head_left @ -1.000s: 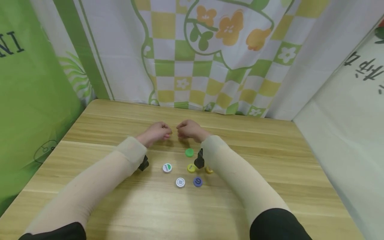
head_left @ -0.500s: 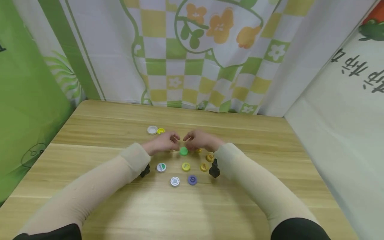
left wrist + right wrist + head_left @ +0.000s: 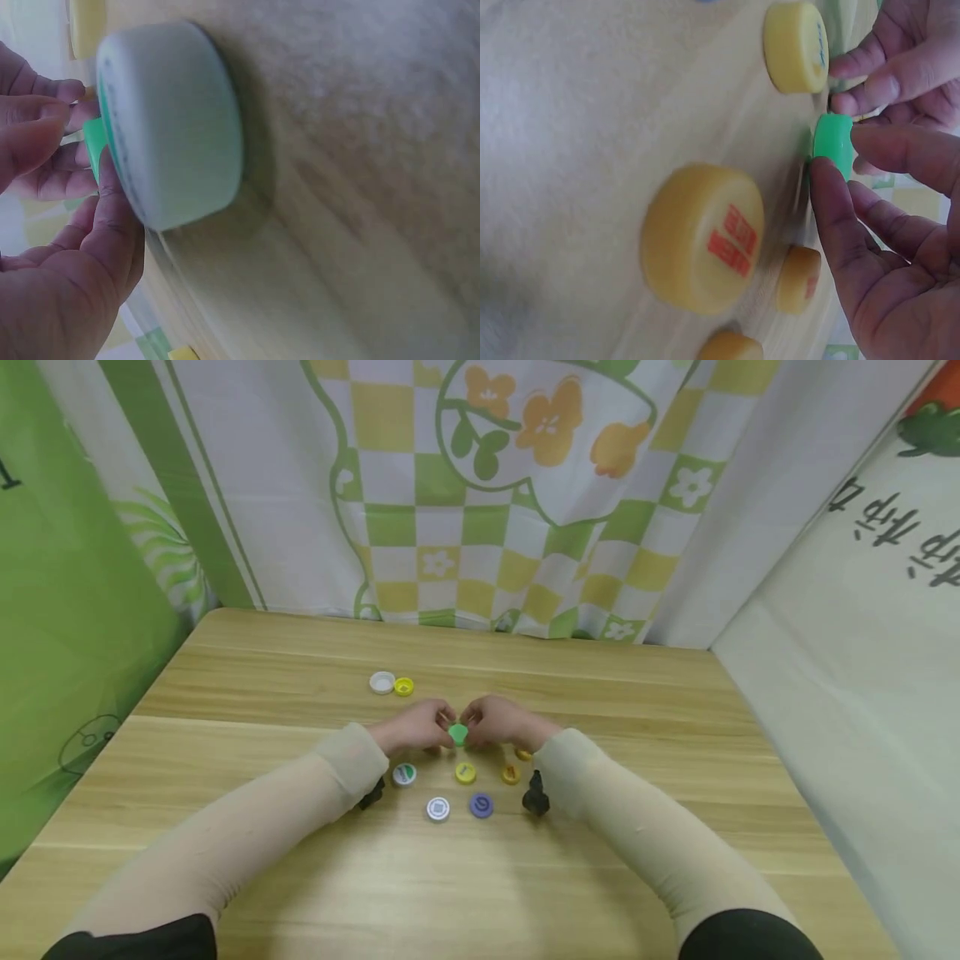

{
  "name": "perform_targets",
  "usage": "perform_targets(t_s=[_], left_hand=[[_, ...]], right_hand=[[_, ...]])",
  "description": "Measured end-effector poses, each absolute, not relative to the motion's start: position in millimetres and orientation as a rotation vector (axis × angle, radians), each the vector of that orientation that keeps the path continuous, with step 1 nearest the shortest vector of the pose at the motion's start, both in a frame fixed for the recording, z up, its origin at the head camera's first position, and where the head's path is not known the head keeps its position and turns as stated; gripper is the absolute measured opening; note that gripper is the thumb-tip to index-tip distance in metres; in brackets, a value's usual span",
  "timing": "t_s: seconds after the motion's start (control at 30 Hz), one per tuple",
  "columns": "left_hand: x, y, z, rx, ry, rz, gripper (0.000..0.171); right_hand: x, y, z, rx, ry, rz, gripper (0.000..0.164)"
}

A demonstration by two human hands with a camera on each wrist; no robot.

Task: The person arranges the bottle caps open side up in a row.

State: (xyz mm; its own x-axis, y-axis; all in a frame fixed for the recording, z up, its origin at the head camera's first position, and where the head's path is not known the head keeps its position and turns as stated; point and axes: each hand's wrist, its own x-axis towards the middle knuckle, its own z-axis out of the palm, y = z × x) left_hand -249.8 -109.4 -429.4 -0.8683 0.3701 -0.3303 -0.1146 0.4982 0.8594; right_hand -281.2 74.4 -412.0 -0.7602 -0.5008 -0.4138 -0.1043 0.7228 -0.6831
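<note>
A green bottle cap [image 3: 458, 734] stands tilted between my two hands near the middle of the table. My right hand [image 3: 504, 724] pinches it from the right; in the right wrist view its thumb and index finger are on the cap. From the other side my left hand [image 3: 415, 725] also holds it, index fingertip against the cap and thumb just over it, partly hidden. Below the left hand lies a white cap with a green print [image 3: 404, 775], large in the left wrist view. A yellow cap [image 3: 465, 773] and an orange-yellow cap [image 3: 511, 774] lie nearer me.
On the wooden table [image 3: 285, 668], a white cap [image 3: 382, 682] and a yellow cap [image 3: 404, 687] lie hollow side up beyond my left hand. A white cap [image 3: 438, 810] and a purple-blue cap [image 3: 482, 806] sit closest to me. A patterned curtain [image 3: 517, 527] hangs behind.
Both hands have come from the far side toward me and closed around the green cap, which is now tilted. The yellow cap earlier at the left hand now lies beside the far white one.
</note>
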Motion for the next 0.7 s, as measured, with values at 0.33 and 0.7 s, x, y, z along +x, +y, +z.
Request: perform_targets(t_s=[0.33,0.7], left_hand=[[-254.0,-111.4,-436.6,0.208,2.335,1.342,0.042],[-254.0,-114.0,-442.8,0.263,2.435,1.258,0.031]], right_hand=[[-280.0,64.7,-419.4,-0.461,2.431,-0.822,0.031],[-273.1,59.4,-419.8,-0.526,2.486,-0.774,0.024]])
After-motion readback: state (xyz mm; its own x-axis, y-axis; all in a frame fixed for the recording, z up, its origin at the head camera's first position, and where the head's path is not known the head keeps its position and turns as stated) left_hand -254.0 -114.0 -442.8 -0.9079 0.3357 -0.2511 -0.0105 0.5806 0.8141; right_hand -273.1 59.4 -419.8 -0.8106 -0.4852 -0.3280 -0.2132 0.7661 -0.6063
